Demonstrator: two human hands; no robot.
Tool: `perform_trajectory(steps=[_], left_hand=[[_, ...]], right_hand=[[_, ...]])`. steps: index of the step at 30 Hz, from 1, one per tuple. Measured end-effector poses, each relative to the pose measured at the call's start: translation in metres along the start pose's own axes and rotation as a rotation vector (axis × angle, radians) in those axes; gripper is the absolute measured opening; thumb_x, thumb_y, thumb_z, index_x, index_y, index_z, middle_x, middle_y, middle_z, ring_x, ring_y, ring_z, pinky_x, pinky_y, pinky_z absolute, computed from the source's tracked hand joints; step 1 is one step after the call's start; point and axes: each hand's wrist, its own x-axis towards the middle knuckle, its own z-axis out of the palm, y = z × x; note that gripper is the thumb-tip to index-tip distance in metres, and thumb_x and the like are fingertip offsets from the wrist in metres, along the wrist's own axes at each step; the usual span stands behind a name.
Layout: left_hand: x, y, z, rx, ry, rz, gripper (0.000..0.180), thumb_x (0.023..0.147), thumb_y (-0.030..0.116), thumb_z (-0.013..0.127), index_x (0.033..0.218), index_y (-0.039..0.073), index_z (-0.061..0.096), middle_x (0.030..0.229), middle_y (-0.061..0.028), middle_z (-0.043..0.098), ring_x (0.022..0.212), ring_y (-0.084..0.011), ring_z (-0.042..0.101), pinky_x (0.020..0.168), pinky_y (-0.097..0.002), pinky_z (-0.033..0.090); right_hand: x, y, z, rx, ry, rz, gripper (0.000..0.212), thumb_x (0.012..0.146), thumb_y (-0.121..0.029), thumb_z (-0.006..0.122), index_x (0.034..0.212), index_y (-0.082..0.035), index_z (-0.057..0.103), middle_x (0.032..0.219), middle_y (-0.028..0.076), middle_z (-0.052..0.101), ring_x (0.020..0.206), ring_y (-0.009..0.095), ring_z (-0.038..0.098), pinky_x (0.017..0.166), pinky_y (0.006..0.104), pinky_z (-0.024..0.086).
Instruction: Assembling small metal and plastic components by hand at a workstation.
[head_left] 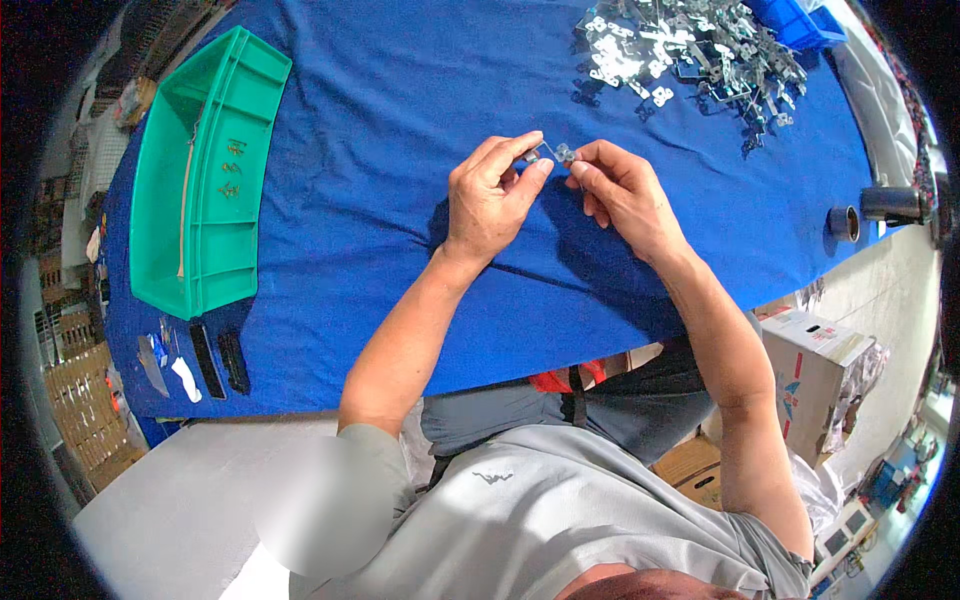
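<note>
Over the middle of the blue cloth, my left hand [492,195] and my right hand [628,190] face each other, fingertips close together. Between them is a small shiny metal bracket [564,153] with a rounded, holed end. My right thumb and forefinger pinch that end. The left thumb and forefinger grip the bracket's other side, a bent flat part near the fingertips. Whether it is one piece or two joined pieces I cannot tell. Beyond my right hand lies a loose heap of similar metal brackets [700,50].
On the left stands a green plastic crate [265,170]. Black strip-like items [208,362] and small tools lie near the front left edge. A blue bin [815,30] sits behind the heap. At the right edge are a dark ring [843,223] and a black cylinder [893,205]. A cardboard box [800,370] stands below.
</note>
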Motion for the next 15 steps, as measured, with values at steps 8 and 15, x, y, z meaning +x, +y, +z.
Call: perform_trajectory(steps=[8,15], left_hand=[[-0.0018,-0.0029,0.0007,0.027,-0.011,0.032,0.027,0.082,0.009,0.077,0.108,0.003,0.072,0.085,-0.0072,0.068,0.057,-0.0116,0.056,0.052,-0.0274,0.046],[-0.0016,-0.0008,0.0014,0.054,-0.061,0.050,0.027,0.082,0.010,0.077,0.108,0.003,0.073,0.091,-0.0093,0.070,0.056,-0.0133,0.057,0.052,-0.0287,0.047]], right_hand=[[0.0002,-0.0014,0.0069,-0.014,0.061,-0.087,0.019,0.100,-0.015,0.061,0.115,-0.003,0.060,0.090,0.001,0.060,0.070,0.006,0.055,0.058,0.0221,0.048],[0.0007,0.0012,0.0037,-0.135,0.082,-0.102,0.013,0.101,-0.016,0.061,0.107,-0.005,0.063,0.085,-0.001,0.057,0.070,0.005,0.054,0.057,0.0215,0.046]])
